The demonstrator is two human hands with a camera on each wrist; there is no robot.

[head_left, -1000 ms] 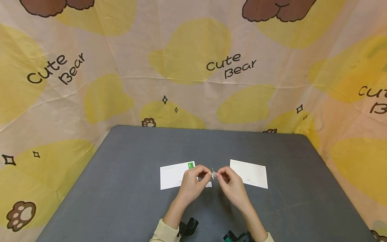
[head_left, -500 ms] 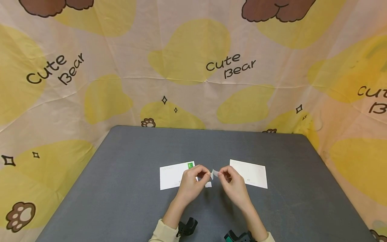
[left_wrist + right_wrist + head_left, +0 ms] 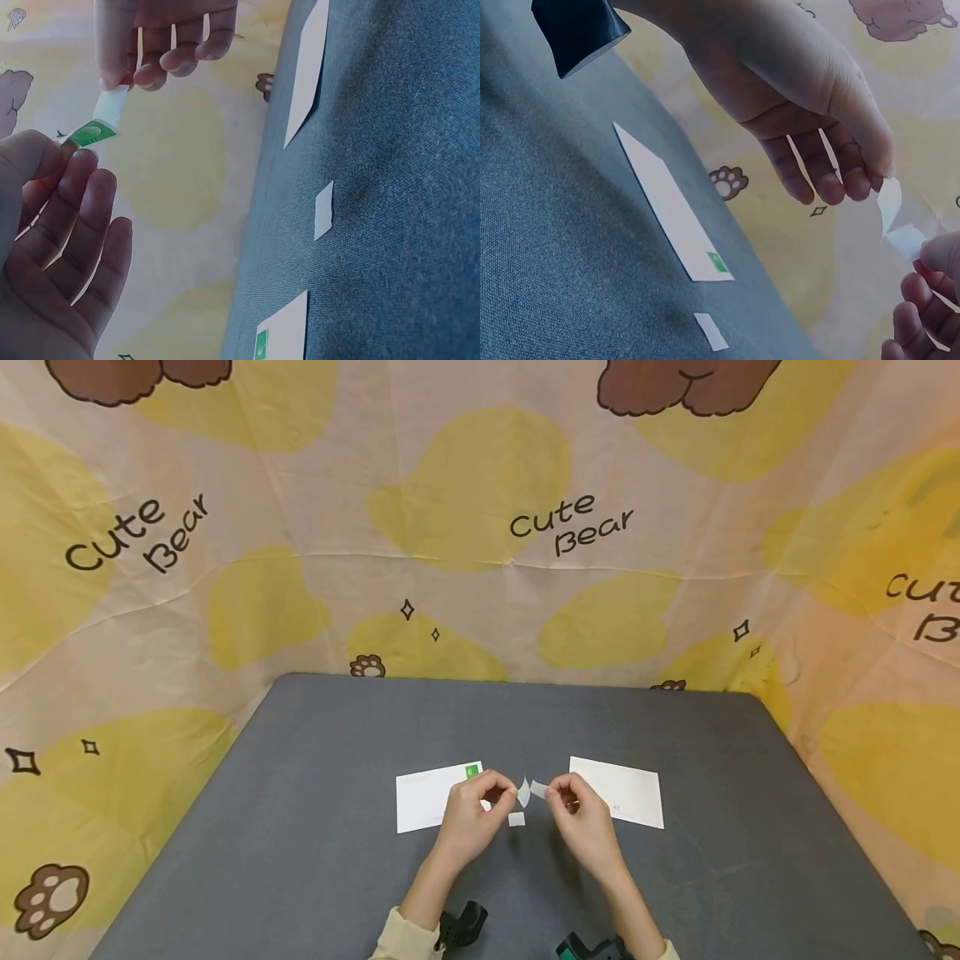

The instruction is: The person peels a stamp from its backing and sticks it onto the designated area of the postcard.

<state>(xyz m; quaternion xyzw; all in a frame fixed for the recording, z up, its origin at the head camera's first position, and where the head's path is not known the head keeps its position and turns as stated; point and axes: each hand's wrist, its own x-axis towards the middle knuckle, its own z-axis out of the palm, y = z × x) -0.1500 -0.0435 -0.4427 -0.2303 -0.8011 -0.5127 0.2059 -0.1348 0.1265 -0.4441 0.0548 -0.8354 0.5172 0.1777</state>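
My left hand [image 3: 471, 814] pinches a small green stamp [image 3: 93, 133] between thumb and forefinger, above the table. My right hand [image 3: 583, 818] pinches a white backing strip [image 3: 112, 106], which still meets the stamp at one edge. From the right wrist view the stamp shows its pale back, and the backing [image 3: 906, 241] slants away from it. On the table, partly behind my left hand, lies a white envelope [image 3: 427, 797] bearing a green stamp [image 3: 472, 771]. Another white envelope [image 3: 630, 792] lies behind my right hand, its far corner and right side showing.
A small white paper scrap [image 3: 517, 819] lies on the grey table [image 3: 285, 860] below the hands. Black devices [image 3: 462, 925] are strapped at both wrists. A printed cloth [image 3: 465, 485] hangs behind the table's far edge.
My right hand has shifted slightly right, drawing the backing away from the stamp, and the gap between my fingertips has widened. My left hand has moved slightly left. The paper scrap shows more fully.
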